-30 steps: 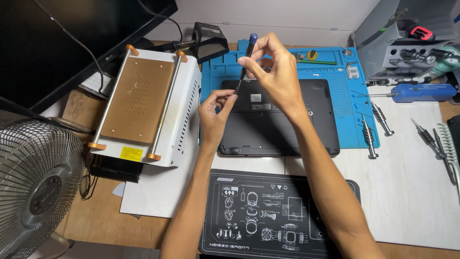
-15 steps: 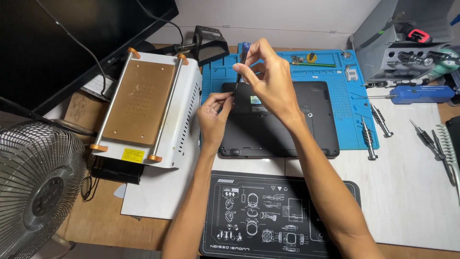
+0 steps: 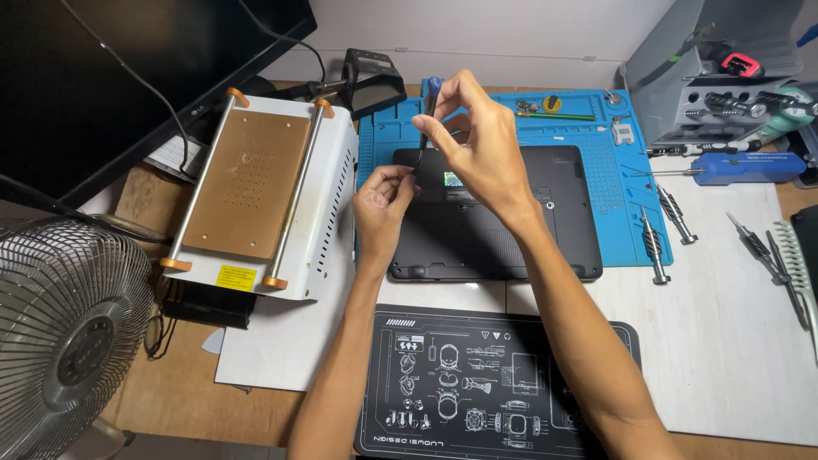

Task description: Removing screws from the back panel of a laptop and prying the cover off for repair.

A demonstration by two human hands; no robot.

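— Mat first, nearest the camera?
— Yes, a black printed mat (image 3: pixel 494 383) lies at the near edge, both forearms crossing above it.
— And the hands?
— Just beyond it. The left hand (image 3: pixel 383 204) is curled, thumb and fingertips pinched together at the lower end of a thin screwdriver (image 3: pixel 429 115); whether anything small sits between them, I cannot tell. The right hand (image 3: pixel 477 140) is above it, fingers pinching the screwdriver's blue top, holding the tool nearly upright.
— Where does the tip point?
— Down at the upper left corner of a black laptop (image 3: pixel 503 221), which lies bottom-up on a blue work mat (image 3: pixel 630 170).
— What is beside that?
— To the left, a white heating plate machine (image 3: pixel 256 196) with a copper-coloured top; nearer left, a fan (image 3: pixel 64 324). To the right, loose screwdrivers (image 3: pixel 669 226) lie on the table.
— And farthest back?
— A dark monitor (image 3: pixel 102 77) at far left, a grey tool rack (image 3: pixel 724 77) at far right.
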